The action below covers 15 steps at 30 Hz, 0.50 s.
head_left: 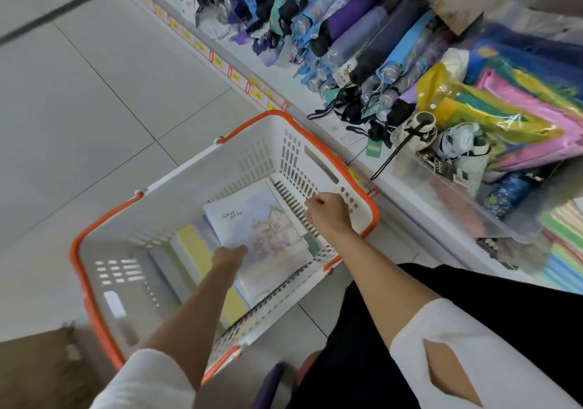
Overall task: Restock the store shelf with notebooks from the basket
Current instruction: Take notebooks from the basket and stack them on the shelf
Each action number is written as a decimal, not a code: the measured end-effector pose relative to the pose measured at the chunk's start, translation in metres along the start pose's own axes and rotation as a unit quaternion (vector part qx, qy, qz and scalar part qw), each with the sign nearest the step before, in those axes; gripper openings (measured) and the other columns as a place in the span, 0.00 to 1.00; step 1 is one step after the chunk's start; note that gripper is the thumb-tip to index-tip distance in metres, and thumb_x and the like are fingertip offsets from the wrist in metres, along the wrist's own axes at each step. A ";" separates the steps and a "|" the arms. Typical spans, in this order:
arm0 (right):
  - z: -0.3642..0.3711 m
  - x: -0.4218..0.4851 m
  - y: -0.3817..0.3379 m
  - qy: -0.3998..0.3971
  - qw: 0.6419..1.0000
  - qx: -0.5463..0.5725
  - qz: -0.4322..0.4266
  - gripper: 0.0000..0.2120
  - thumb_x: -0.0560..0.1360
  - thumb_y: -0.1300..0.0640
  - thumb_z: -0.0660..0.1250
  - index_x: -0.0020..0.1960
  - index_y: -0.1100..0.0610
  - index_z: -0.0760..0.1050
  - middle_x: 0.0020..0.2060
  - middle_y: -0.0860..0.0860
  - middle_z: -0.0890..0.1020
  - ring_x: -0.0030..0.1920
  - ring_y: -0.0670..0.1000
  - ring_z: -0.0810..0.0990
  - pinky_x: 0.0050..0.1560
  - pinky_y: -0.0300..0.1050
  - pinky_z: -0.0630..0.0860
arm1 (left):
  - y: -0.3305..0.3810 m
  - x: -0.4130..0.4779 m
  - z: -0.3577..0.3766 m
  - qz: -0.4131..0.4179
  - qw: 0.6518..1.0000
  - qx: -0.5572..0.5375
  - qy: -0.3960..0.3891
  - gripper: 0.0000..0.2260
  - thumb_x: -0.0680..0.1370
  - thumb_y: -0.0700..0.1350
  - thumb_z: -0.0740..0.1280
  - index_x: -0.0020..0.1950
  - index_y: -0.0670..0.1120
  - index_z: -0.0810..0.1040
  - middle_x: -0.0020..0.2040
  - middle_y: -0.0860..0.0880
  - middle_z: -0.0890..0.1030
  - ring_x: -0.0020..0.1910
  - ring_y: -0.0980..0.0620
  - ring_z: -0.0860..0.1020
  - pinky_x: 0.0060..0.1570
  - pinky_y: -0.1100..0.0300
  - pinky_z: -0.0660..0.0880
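A white basket point(195, 188) with orange handles stands on the floor below the shelf. Inside it, a notebook point(265, 232) with a pale purple building drawing lies tilted on top of other notebooks point(195, 244) with yellow and lilac covers. My left hand point(228, 255) grips the near edge of the top notebook. My right hand point(328, 214) is curled at the notebook's far right edge, by the basket's slotted wall; whether its fingers hold the notebook is hidden.
The white shelf point(407, 188) runs along the right, with folded umbrellas point(362, 39), colourful plastic-wrapped packs point(511, 115) and a clear bin point(473, 194). Stacked pastel notebooks point(564, 251) lie at the far right. Grey tiled floor point(94, 109) spreads left. A brown box point(38, 371) sits bottom left.
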State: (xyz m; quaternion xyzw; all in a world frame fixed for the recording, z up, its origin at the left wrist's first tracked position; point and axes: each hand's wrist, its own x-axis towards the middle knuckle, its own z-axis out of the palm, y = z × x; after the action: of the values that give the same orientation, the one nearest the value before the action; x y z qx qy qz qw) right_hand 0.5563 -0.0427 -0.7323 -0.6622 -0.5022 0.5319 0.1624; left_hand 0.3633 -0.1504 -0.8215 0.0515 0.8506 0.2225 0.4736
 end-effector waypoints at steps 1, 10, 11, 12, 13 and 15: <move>0.002 0.000 -0.001 -0.002 1.000 0.001 0.003 0.10 0.71 0.57 0.60 0.36 0.62 0.74 0.36 0.62 0.81 0.35 0.52 0.74 0.38 0.46 0.68 | -0.002 0.003 0.000 -0.004 1.000 -0.001 0.008 0.20 0.73 0.44 0.72 0.59 0.34 0.74 0.54 0.37 0.78 0.52 0.39 0.78 0.45 0.51 0.76; 0.005 -0.007 -0.004 -0.019 1.000 -0.001 -0.008 0.18 0.69 0.56 0.59 0.47 0.71 0.74 0.45 0.68 0.80 0.34 0.52 0.70 0.37 0.46 0.67 | -0.015 0.002 0.007 0.032 0.994 0.061 0.084 0.11 0.70 0.40 0.70 0.49 0.36 0.79 0.45 0.38 0.82 0.38 0.42 0.78 0.36 0.55 0.76; 0.005 -0.008 -0.004 -0.016 1.000 -0.003 -0.008 0.18 0.69 0.56 0.59 0.47 0.71 0.74 0.45 0.68 0.80 0.34 0.51 0.70 0.37 0.46 0.67 | -0.015 0.001 0.007 0.039 0.992 0.077 0.092 0.11 0.70 0.42 0.70 0.48 0.37 0.80 0.46 0.39 0.82 0.41 0.41 0.79 0.40 0.53 0.78; 0.005 -0.008 -0.005 -0.015 1.000 -0.005 -0.007 0.18 0.69 0.56 0.59 0.47 0.71 0.74 0.45 0.68 0.80 0.34 0.51 0.70 0.37 0.46 0.67 | -0.016 0.001 0.008 0.046 0.989 0.102 0.098 0.12 0.70 0.43 0.70 0.49 0.37 0.80 0.48 0.39 0.82 0.43 0.40 0.80 0.43 0.51 0.79; 0.005 -0.009 -0.005 -0.015 1.000 -0.006 -0.005 0.17 0.69 0.57 0.59 0.47 0.71 0.75 0.45 0.68 0.80 0.34 0.51 0.70 0.37 0.46 0.67 | -0.016 0.001 0.010 0.053 0.985 0.129 0.100 0.15 0.70 0.44 0.70 0.52 0.37 0.79 0.52 0.39 0.81 0.46 0.40 0.80 0.47 0.51 0.79; 0.005 -0.009 -0.006 -0.018 1.000 -0.011 0.000 0.16 0.70 0.58 0.59 0.47 0.71 0.75 0.46 0.67 0.80 0.35 0.51 0.70 0.37 0.45 0.67 | -0.015 -0.001 0.017 0.055 0.978 0.179 0.096 0.22 0.71 0.47 0.70 0.61 0.36 0.74 0.61 0.38 0.74 0.55 0.39 0.76 0.53 0.51 0.76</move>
State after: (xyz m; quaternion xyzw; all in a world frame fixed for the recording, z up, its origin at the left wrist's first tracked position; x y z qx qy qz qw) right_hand 0.5499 -0.0492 -0.7251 -0.6541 -0.5108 0.5384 0.1460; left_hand 0.3797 -0.1583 -0.8345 0.1604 0.9142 0.0957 0.3598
